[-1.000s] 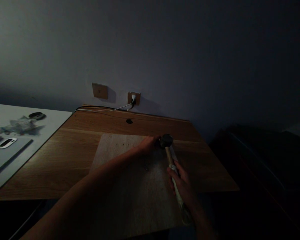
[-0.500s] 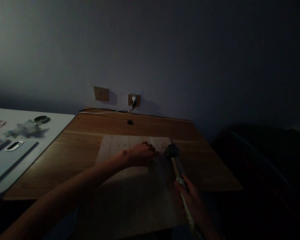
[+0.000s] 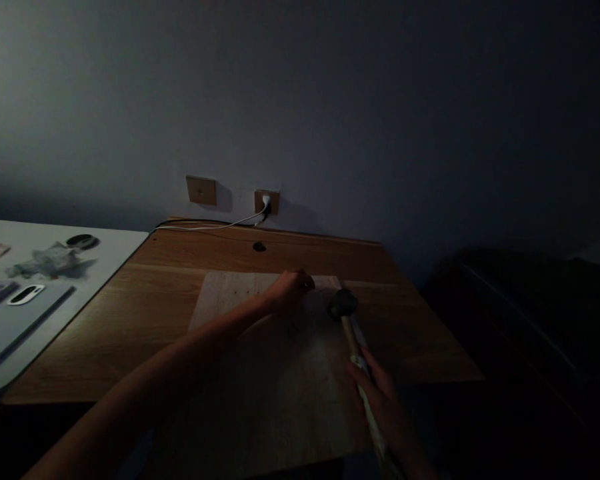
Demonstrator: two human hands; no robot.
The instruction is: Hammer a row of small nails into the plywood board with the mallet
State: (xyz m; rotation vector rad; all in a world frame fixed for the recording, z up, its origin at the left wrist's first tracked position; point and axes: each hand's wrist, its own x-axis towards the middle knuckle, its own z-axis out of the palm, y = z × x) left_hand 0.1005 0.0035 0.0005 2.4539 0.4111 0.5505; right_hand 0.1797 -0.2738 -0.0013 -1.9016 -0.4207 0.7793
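My right hand [image 3: 383, 400] is wrapped round the handle of a hammer [image 3: 351, 333]. Its dark, thick head lies over the right edge of a pale wooden board [image 3: 275, 393], and the lower handle has a light wrapping. Over the far part of the board, left of the hammer head, is my left hand [image 3: 289, 290]. Its fingers are curled and pinched together; anything between them is too small and dark to make out. Several small dark dots [image 3: 236, 292], nails or holes, show in the board left of that hand.
The board lies on a brown wooden table [image 3: 145, 300] against a wall with a socket [image 3: 267, 201] and cables. A white table [image 3: 115, 243] at the left bears a crumpled plastic bag [image 3: 55, 260], a roll of tape [image 3: 83, 241] and a grey case [image 3: 30, 327].
My left hand has moved a little away from me, its fingers now curled near the far edge. A small nail-like thing beside the hammer head no longer shows. The hammer has hardly moved.
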